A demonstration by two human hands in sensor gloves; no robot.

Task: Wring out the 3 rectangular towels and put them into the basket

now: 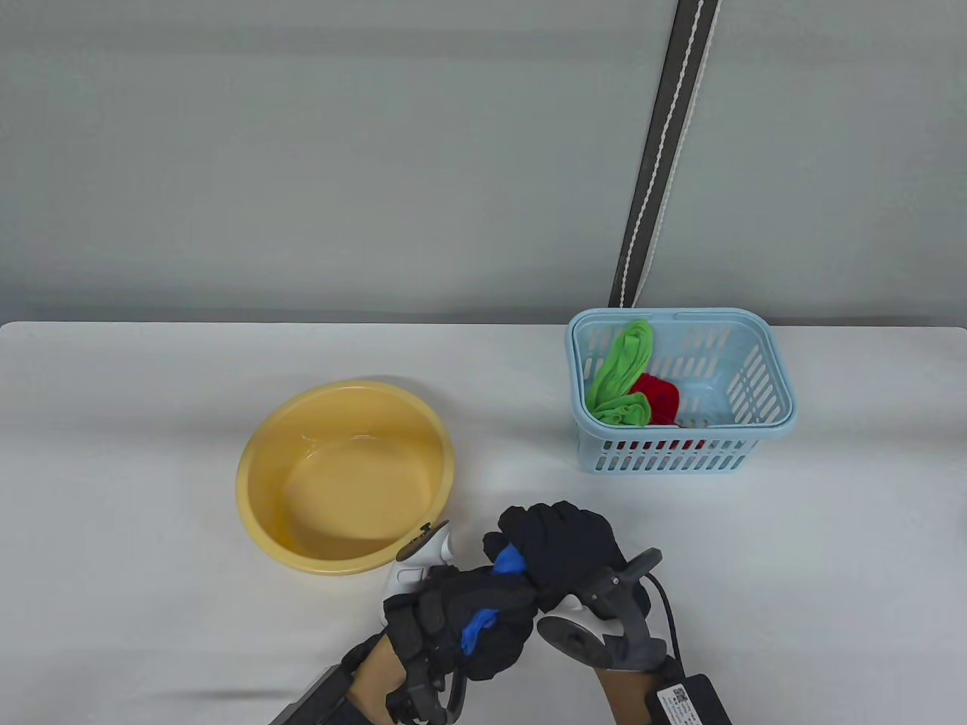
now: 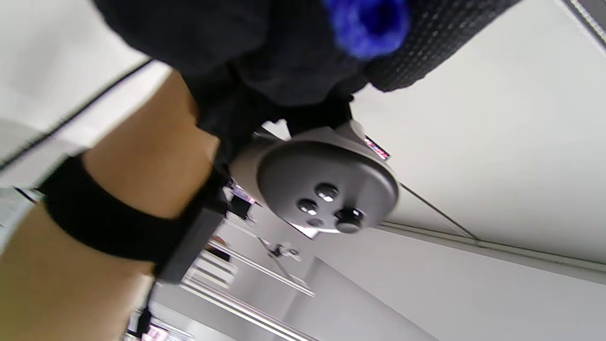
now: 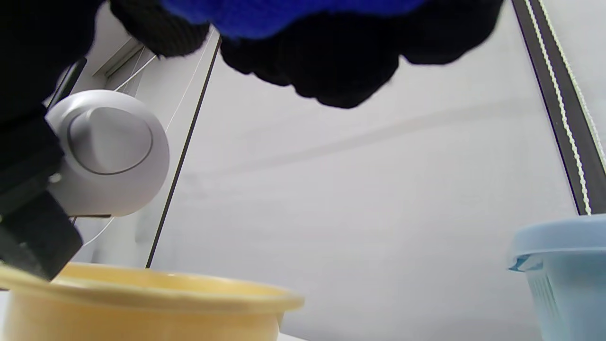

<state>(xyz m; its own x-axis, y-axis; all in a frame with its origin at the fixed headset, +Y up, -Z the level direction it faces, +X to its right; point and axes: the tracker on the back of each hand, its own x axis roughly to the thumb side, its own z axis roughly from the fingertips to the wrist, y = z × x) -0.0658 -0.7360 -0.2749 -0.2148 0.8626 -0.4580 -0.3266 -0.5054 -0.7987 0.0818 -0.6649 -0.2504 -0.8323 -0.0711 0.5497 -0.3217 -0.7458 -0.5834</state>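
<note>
A: Gripping the twisted blue cloth towel [image 1: 508, 562] near the front edge of the white table [image 1: 151, 423], we have both gloved hands curled tight round it: left hand [image 1: 472, 623] on one end, right hand [image 1: 563, 550] on the other.

B: We see it just off the rim of the round yellow plastic basin [image 1: 345, 477]. The green towel [image 1: 621, 375] and red towel [image 1: 659, 400] lie in the pale blue slatted plastic basket [image 1: 763, 377] toward the table's back right.
</note>
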